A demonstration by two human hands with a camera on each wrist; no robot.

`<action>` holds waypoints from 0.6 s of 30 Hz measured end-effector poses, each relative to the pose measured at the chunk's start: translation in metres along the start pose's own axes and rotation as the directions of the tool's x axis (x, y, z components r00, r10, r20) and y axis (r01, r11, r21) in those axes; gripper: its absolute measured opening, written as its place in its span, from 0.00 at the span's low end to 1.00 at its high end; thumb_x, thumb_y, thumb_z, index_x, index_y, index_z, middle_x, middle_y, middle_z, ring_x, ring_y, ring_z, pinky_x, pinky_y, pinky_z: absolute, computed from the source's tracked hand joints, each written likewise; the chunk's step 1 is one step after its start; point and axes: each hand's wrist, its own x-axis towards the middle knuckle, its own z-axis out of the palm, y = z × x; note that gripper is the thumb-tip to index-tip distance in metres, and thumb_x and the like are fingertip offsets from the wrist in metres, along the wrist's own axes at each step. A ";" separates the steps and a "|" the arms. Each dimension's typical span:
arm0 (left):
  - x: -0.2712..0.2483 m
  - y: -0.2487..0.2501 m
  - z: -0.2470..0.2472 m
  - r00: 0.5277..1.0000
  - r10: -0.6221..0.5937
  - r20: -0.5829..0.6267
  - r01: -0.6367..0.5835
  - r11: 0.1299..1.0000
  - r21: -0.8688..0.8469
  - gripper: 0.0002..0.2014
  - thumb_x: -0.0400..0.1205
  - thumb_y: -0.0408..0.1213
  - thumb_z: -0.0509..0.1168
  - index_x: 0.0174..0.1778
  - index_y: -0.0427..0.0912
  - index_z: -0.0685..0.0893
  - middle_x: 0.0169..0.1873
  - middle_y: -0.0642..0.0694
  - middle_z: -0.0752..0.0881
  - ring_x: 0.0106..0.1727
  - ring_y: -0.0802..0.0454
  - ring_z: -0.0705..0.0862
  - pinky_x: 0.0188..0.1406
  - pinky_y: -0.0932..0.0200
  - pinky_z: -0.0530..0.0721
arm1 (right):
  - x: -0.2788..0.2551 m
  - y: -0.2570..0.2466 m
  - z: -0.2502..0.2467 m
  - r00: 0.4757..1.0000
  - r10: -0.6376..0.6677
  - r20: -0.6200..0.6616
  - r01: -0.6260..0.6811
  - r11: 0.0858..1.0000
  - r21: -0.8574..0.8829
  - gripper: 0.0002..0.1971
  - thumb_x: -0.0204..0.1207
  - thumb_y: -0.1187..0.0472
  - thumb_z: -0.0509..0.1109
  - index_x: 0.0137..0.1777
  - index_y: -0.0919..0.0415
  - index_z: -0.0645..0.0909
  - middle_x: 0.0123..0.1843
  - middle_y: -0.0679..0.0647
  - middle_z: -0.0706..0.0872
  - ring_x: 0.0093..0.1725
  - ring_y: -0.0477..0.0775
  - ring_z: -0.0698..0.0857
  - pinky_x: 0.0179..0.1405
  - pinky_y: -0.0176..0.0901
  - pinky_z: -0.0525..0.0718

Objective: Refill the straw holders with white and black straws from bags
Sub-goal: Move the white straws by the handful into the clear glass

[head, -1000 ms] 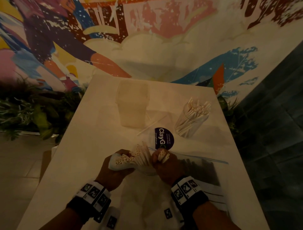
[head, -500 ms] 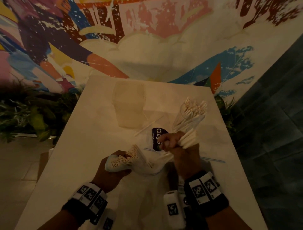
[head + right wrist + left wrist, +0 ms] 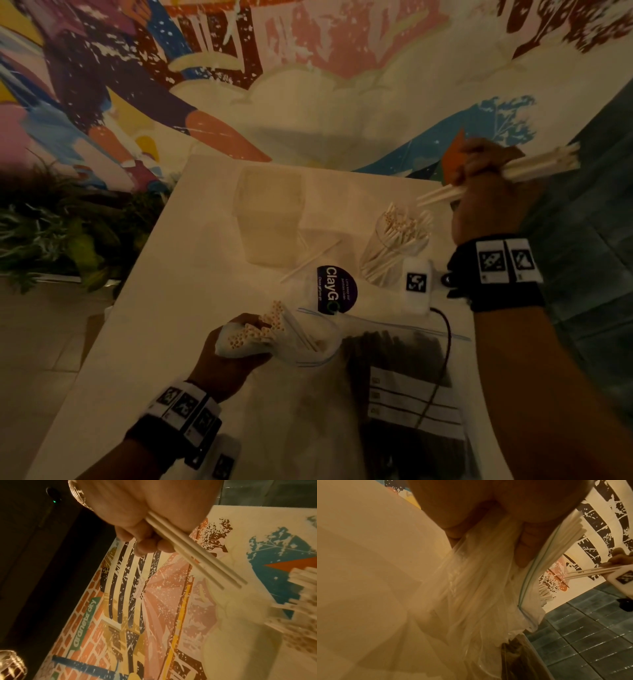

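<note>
1. Up at the far right of the tabletop [image 3: 164, 308], the right hand [image 3: 486, 192] is raised above the round clear straw holder [image 3: 390, 253], its fingers [image 3: 147, 545] curled round a bunch of white straws [image 3: 534, 164].
2. Those straws lie roughly level in the fist, with their long ends pointing right past the tabletop edge and shorter ends poking out left toward the holder.
3. Below them, the round holder stands on the tabletop already packed with white straws that lean and fan out at the top.
4. Nearer the person, the left hand [image 3: 226, 353] rests on the tabletop, fingers [image 3: 522, 550] wrapped round the gathered clear bag [image 3: 301, 342] of white straws.
5. Open straw ends stick out of that bag above the left hand, and its blue zip edge gapes toward the right.
6. Beside it on the right, a second clear bag [image 3: 407, 387] lies flat, holding black straws and bearing a white label with lines.
7. Farther back, a frosted square container [image 3: 270, 212] stands near the middle of the tabletop.
8. A single white straw [image 3: 310, 260] lies loose on the tabletop between that container and a dark round sticker [image 3: 337, 289].
9. Behind the tabletop runs a painted mural [image 3: 308, 68], with green plants [image 3: 61, 233] at the left.
</note>
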 end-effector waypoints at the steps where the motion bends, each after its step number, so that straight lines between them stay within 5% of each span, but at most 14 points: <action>1: 0.000 0.000 0.000 1.000 -0.004 -0.001 0.004 1.000 0.003 0.22 0.51 0.67 0.78 0.37 0.64 0.87 0.43 0.51 0.90 0.47 0.39 0.86 0.51 0.28 0.82 | 0.007 0.006 -0.001 1.000 -0.006 -0.014 0.006 1.000 -0.009 0.22 0.67 0.81 0.60 0.23 0.54 0.78 0.34 0.54 0.86 0.23 0.51 0.75 0.30 0.44 0.74; 5: 0.000 0.000 -0.001 1.000 0.009 0.002 -0.009 1.000 0.019 0.23 0.53 0.67 0.78 0.39 0.61 0.87 0.44 0.47 0.90 0.47 0.39 0.87 0.50 0.29 0.83 | 0.010 0.037 -0.003 0.997 0.074 0.020 -0.071 0.993 -0.096 0.09 0.62 0.79 0.62 0.36 0.67 0.78 0.34 0.49 0.88 0.34 0.51 0.83 0.40 0.45 0.82; 9: -0.001 0.001 0.000 1.000 0.011 0.003 -0.011 1.000 -0.017 0.22 0.54 0.64 0.79 0.39 0.60 0.88 0.44 0.47 0.90 0.48 0.39 0.87 0.51 0.28 0.82 | 0.003 0.061 -0.008 0.988 0.134 0.079 -0.109 0.959 -0.261 0.22 0.62 0.79 0.64 0.21 0.49 0.79 0.34 0.48 0.90 0.44 0.57 0.88 0.46 0.53 0.86; 14: -0.001 0.000 -0.001 1.000 0.028 -0.002 -0.028 1.000 -0.003 0.20 0.55 0.65 0.78 0.39 0.62 0.87 0.45 0.45 0.89 0.48 0.35 0.86 0.50 0.26 0.82 | 0.009 0.050 -0.004 0.994 0.105 0.034 -0.096 0.975 -0.200 0.15 0.65 0.84 0.65 0.31 0.64 0.78 0.29 0.45 0.89 0.39 0.46 0.88 0.42 0.37 0.84; 16: 0.000 0.000 -0.002 1.000 0.031 -0.002 -0.031 0.999 0.017 0.21 0.55 0.66 0.77 0.39 0.62 0.87 0.44 0.47 0.89 0.47 0.39 0.86 0.49 0.28 0.83 | 0.007 0.053 -0.004 0.992 0.113 0.059 -0.098 0.972 -0.214 0.16 0.65 0.84 0.65 0.28 0.62 0.79 0.29 0.46 0.88 0.38 0.48 0.88 0.39 0.40 0.84; 18: 0.000 0.001 -0.002 1.000 0.030 0.006 -0.030 0.999 0.044 0.21 0.55 0.68 0.76 0.39 0.64 0.86 0.43 0.51 0.89 0.45 0.46 0.87 0.48 0.32 0.84 | 0.004 0.058 -0.007 0.985 0.146 0.087 -0.118 0.956 -0.270 0.25 0.67 0.83 0.64 0.24 0.50 0.83 0.29 0.46 0.88 0.37 0.49 0.87 0.37 0.41 0.84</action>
